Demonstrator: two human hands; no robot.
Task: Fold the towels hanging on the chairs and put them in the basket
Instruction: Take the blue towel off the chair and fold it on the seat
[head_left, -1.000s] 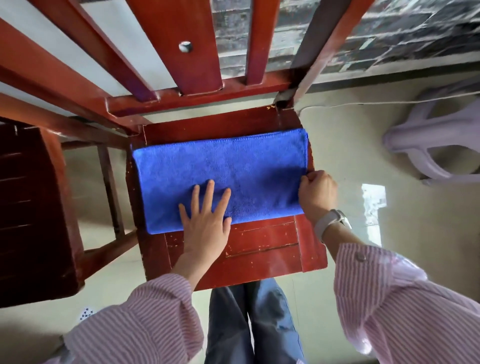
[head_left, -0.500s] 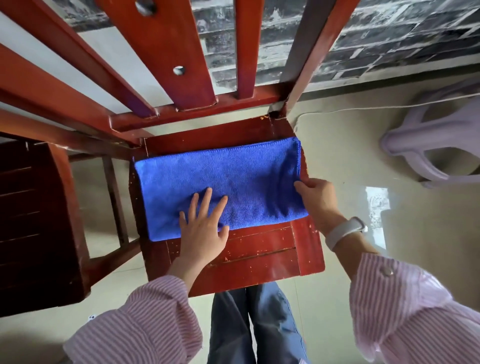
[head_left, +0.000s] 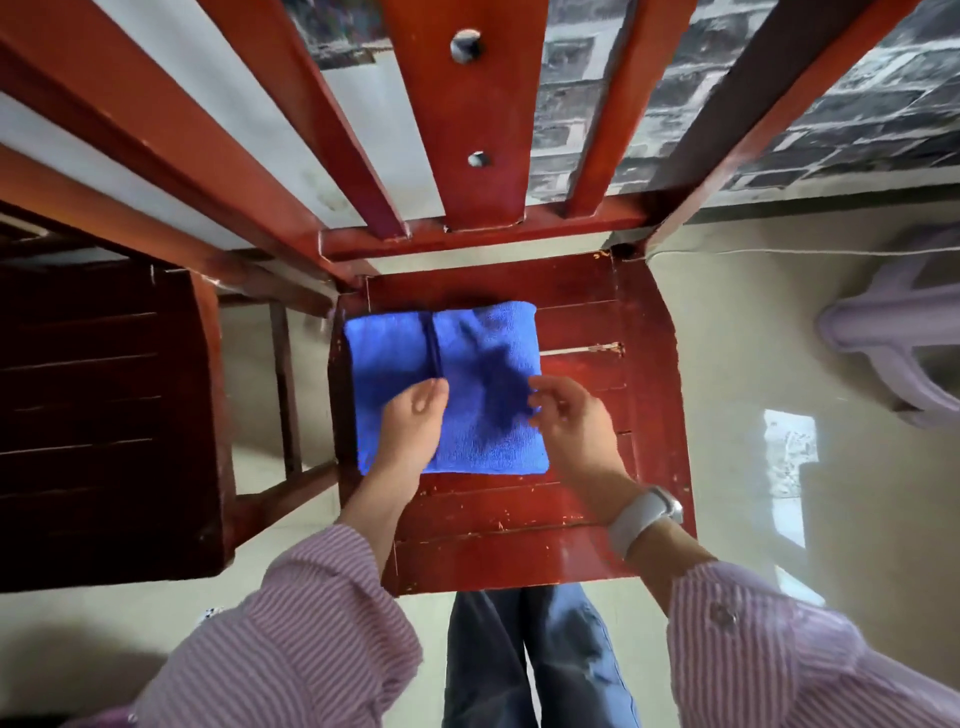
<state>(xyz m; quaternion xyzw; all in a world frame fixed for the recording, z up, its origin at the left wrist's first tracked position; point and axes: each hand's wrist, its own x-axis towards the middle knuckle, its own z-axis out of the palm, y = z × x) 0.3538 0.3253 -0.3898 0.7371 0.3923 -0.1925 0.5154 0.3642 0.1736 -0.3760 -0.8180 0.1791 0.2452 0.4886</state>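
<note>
head view, looking straight down: a red wooden chair (head_left: 644, 395) fills the middle, its slatted back rising toward the top of the frame. a darker wooden chair (head_left: 104, 415) stands just beside it on the left, and a pale plastic stool (head_left: 883, 332) sits on the floor well apart to the right. the blue towel (head_left: 483, 384) lies folded on the left half of the red seat, one folded edge showing as a ridge down its left part. the left hand (head_left: 413, 421) rests on the towel's near left part, fingers curled under; whether they pinch cloth cannot be told. the right hand (head_left: 571, 421) is at the towel's right edge, fingers loosely bent, its grip unclear. a white watch (head_left: 644, 514) circles the right wrist.
</note>
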